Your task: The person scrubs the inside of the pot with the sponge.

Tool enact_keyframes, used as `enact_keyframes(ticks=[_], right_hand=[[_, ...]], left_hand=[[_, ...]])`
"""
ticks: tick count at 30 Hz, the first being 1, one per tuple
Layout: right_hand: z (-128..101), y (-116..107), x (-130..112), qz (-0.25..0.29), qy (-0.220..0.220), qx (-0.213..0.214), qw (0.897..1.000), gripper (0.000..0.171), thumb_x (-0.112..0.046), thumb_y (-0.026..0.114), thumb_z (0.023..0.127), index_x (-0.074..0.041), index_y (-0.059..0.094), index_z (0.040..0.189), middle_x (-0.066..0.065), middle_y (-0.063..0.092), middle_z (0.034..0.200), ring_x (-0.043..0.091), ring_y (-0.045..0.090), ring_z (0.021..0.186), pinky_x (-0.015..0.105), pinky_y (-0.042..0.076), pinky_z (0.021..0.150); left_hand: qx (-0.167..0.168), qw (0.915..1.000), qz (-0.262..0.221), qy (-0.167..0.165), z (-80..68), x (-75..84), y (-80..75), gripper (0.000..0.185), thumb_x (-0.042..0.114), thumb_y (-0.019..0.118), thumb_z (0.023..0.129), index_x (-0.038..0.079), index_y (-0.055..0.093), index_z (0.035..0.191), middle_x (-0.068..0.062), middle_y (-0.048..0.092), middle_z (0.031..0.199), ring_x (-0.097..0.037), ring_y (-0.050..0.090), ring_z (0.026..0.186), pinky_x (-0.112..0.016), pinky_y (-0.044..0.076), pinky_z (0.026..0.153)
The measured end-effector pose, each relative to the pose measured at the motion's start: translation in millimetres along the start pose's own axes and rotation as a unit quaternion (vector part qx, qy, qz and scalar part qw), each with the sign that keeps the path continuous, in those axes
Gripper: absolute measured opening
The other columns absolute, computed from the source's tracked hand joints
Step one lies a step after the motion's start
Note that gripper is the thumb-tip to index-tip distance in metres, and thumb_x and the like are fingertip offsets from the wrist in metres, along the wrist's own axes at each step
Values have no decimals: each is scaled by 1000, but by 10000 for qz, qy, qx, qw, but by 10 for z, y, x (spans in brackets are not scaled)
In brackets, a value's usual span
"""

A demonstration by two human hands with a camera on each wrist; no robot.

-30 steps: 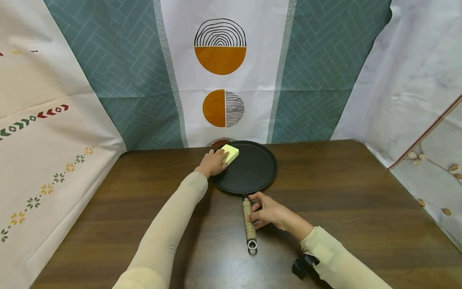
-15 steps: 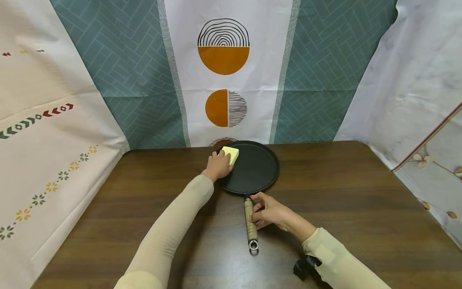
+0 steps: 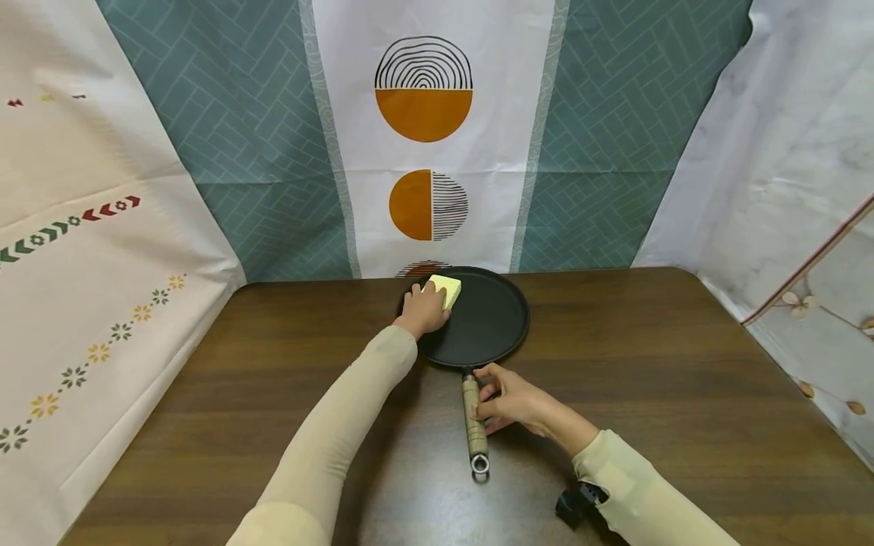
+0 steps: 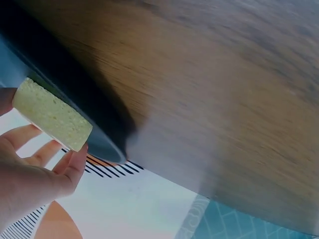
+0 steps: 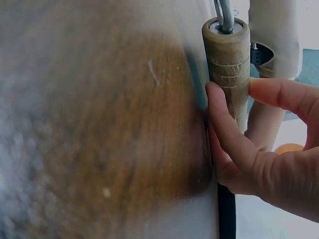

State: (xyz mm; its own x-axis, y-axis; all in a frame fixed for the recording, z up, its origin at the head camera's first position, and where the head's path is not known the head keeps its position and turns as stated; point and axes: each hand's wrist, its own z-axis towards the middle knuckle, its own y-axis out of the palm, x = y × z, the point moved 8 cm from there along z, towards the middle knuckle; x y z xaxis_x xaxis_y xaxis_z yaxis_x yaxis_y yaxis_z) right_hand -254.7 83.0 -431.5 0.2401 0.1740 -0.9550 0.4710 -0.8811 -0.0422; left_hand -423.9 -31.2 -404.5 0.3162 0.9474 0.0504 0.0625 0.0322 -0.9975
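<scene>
Teal cloth [image 3: 259, 136] with a white centre panel [image 3: 495, 152] is hanging behind the tabletop [image 3: 614, 334], the panel showing 2 orange-and-black circles and part of a 3rd. A pale-yellow sponge [image 3: 448, 288] is sitting at the far left part of a round black pan [image 3: 481, 322], just inside its rim. The person's left hand [image 3: 425, 309] is holding it, that grip grasping the sponge with fingers and thumb. The right hand [image 3: 510, 398] is pinching the pan's wooden handle [image 3: 476, 432], its grip grasping between thumb and fingers. A metal ring [image 3: 480, 464] is ending the handle at the near side. The left sleeve [image 3: 341, 432] is running long toward the pan, while the right sleeve [image 3: 655, 500] is angling in from the lower right, a black device [image 3: 572, 506] showing at its cuff. The pan's far rim is lying right beside the tabletop's back edge; brown wood is spreading broadly left and right, and a flower-patterned white cloth [image 3: 157, 334] is bordering the left edge.
</scene>
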Motion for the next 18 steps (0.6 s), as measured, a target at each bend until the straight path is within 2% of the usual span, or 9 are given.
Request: enact_keyframes(ticks=[9, 15, 18], right_hand=[[-12, 8, -9, 7, -15, -6, 10000, 68, 10, 65, 78, 9, 31, 137, 14, 45, 92, 21, 57, 74, 44, 56, 66], [-9, 9, -9, 54, -30, -37, 10000, 68, 11, 64, 79, 10, 30, 137, 15, 45, 93, 21, 60, 74, 44, 56, 67], [-9, 10, -2, 65, -65, -50, 9999, 67, 12, 63, 79, 10, 30, 137, 15, 45, 93, 21, 61, 74, 44, 56, 67]], left_hand=[[-92, 9986, 29, 526, 64, 288, 11, 50, 30, 49, 101, 17, 41, 148, -11, 36, 149, -37, 37, 127, -50, 32, 103], [-290, 9955, -136, 892, 58, 342, 50, 51, 27, 49, 101, 22, 36, 150, -6, 30, 155, -33, 37, 128, -46, 33, 102], [-344, 9927, -309, 1116, 43, 340, 60, 51, 24, 51, 100, 22, 38, 149, -4, 29, 156, -33, 39, 127, -46, 34, 102]])
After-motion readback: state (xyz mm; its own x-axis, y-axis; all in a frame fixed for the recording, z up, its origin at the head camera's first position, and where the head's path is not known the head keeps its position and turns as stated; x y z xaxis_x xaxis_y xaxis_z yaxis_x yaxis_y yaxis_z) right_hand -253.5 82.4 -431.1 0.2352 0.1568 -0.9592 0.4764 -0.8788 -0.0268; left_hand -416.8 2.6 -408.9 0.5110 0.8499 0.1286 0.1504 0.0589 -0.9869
